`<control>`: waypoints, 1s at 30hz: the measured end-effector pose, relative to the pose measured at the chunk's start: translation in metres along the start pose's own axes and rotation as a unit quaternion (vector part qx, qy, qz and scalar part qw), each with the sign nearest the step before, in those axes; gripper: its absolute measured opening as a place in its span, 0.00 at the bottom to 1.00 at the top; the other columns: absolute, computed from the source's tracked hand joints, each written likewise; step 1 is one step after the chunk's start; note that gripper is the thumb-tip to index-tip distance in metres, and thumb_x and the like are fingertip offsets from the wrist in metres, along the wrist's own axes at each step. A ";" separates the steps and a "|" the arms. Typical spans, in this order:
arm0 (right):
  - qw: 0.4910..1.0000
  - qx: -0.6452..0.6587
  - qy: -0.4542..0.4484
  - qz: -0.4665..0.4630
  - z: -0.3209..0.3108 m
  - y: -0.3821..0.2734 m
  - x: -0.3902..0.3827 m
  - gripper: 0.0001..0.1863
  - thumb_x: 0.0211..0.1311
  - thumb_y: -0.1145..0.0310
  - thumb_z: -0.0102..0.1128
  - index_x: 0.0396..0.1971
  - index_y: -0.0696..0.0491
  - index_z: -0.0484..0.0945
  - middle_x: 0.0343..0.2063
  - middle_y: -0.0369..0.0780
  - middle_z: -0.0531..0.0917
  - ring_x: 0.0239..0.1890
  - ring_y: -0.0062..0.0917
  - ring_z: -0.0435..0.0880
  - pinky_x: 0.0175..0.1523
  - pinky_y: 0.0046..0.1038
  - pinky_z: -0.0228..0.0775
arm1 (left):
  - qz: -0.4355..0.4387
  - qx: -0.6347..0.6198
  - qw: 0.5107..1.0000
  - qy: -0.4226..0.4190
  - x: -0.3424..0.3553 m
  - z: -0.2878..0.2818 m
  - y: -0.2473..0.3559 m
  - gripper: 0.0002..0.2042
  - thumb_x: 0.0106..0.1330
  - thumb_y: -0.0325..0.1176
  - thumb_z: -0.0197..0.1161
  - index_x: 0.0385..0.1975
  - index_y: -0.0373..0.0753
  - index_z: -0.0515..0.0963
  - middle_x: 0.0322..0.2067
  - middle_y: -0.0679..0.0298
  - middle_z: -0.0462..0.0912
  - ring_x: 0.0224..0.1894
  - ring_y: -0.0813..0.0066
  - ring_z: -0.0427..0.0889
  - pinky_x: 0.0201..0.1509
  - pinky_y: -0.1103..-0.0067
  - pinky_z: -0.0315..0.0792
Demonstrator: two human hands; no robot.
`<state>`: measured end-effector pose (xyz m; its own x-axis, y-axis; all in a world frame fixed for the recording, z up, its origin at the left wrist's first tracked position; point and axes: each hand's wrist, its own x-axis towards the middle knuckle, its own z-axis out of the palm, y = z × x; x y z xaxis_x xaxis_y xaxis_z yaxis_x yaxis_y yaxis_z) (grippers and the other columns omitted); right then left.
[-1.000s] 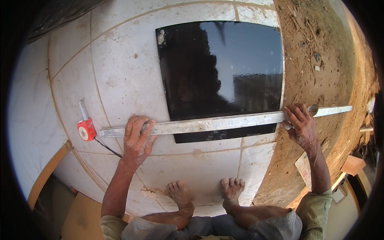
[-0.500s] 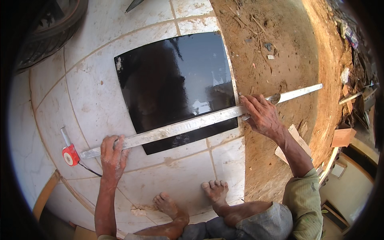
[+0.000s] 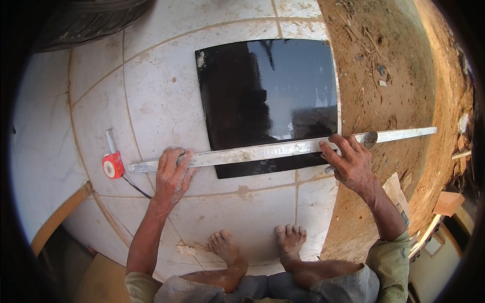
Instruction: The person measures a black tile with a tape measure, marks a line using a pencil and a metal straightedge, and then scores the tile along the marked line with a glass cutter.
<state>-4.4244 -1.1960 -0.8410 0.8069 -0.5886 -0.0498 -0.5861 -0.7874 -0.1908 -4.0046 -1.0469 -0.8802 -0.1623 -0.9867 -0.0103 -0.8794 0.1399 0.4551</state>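
Note:
A long, flat metal straightedge point(image 3: 242, 156) lies across the near part of a glossy black slab point(image 3: 235, 108), which looks like a tile. A narrow black strip of the slab shows on the near side of the bar. My left hand point(image 3: 173, 174) is closed over the bar near its left end, left of the slab. At the slab's right edge my right hand point(image 3: 351, 164) grips the same bar. A dark round piece point(image 3: 369, 140) sits by its knuckles, and a small metallic tip shows under the fingers; I cannot tell what they belong to.
A red tape measure point(image 3: 112, 165) with some blade out lies beside the bar's left end. The pale tiled floor point(image 3: 156, 101) meets brown soil point(image 3: 389, 96) at the right. A tyre point(image 3: 91, 22) stands far left; a reddish block point(image 3: 448, 203) lies at the right.
My view has shifted, so the slab and bar appear farther right and the bar more level. My right hand has moved slightly left along the bar, its fingers now over the slab's edge.

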 end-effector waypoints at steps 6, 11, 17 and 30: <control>0.996 0.036 -0.012 -0.081 0.006 -0.032 0.041 0.26 0.45 0.74 0.63 0.50 0.46 0.83 0.46 0.39 0.76 0.40 0.29 0.78 0.36 0.30 0.78 | -0.005 0.001 1.000 0.005 -0.007 -0.003 -0.004 0.29 0.48 0.24 0.73 0.55 0.35 0.77 0.47 0.51 0.75 0.50 0.49 0.75 0.64 0.54 0.69; 0.992 0.059 -0.039 -0.105 0.016 -0.036 0.054 0.24 0.45 0.73 0.62 0.48 0.50 0.83 0.47 0.40 0.76 0.42 0.30 0.79 0.35 0.31 0.80 | -0.013 -0.006 1.000 0.000 -0.009 -0.001 -0.006 0.29 0.48 0.25 0.74 0.55 0.35 0.77 0.48 0.52 0.75 0.50 0.49 0.75 0.63 0.54 0.69; 0.989 0.057 -0.071 -0.115 0.012 -0.038 0.059 0.22 0.47 0.73 0.62 0.47 0.55 0.81 0.48 0.43 0.75 0.44 0.31 0.79 0.36 0.33 0.81 | -0.011 0.014 1.000 -0.004 -0.008 -0.006 -0.003 0.29 0.48 0.27 0.75 0.54 0.33 0.77 0.49 0.52 0.74 0.52 0.51 0.75 0.63 0.55 0.68; 0.989 0.049 -0.115 -0.078 0.015 -0.054 0.055 0.18 0.58 0.68 0.56 0.48 0.59 0.77 0.46 0.43 0.72 0.49 0.32 0.76 0.46 0.34 0.82 | -0.019 -0.264 0.944 -0.197 0.072 -0.021 0.100 0.12 0.63 0.35 0.67 0.38 0.32 0.82 0.34 0.52 0.81 0.38 0.55 0.82 0.40 0.64 0.75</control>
<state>-4.3472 -1.1836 -0.8482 0.8892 -0.3943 -0.2319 -0.4516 -0.8376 -0.3074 -4.0950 -1.1053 -0.8165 -0.3796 -0.8683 -0.3193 -0.5601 -0.0590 0.8263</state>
